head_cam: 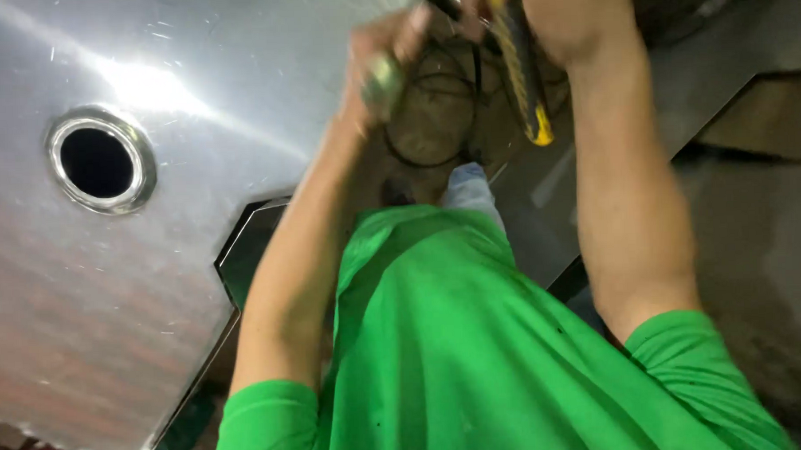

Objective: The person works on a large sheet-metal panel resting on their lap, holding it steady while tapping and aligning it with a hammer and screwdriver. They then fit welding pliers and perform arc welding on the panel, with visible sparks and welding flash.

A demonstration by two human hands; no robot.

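Left hand is closed around a blurred metal piece at twelve o'clock; right hand clasps a yellow-and-black tool, beside the steel sheet.

A shiny steel sheet — round rimmed hole cut in it — over dark floor.

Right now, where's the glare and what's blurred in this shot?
Head view: strong glare streaks across the steel sheet above its round hole; the left hand is motion-blurred around a small greyish object; the yellow-and-black tool by the right hand is softer too.
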